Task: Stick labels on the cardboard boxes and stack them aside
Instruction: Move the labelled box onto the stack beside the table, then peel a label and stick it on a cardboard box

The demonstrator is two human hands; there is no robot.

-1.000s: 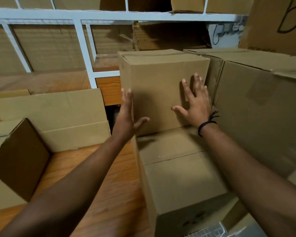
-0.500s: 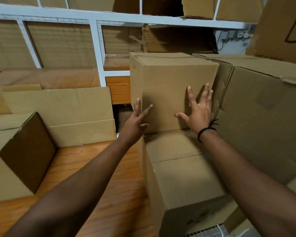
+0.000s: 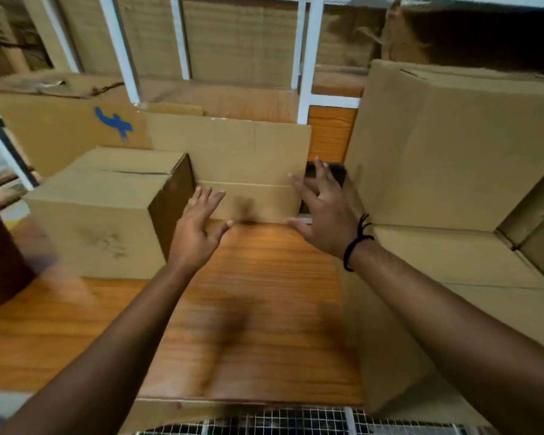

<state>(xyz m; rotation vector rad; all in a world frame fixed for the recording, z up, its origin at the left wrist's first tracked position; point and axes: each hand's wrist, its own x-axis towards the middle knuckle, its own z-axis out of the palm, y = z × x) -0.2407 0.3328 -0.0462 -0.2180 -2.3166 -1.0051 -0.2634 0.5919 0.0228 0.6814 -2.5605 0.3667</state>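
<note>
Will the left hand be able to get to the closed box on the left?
Probably yes. The left hand hovers open just beside the closed box, and nothing sits between it and the box's shaded side.

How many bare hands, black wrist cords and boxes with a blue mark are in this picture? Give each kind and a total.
Bare hands: 2 (left hand, right hand)
Black wrist cord: 1
Box with a blue mark: 1
Total: 4
</note>
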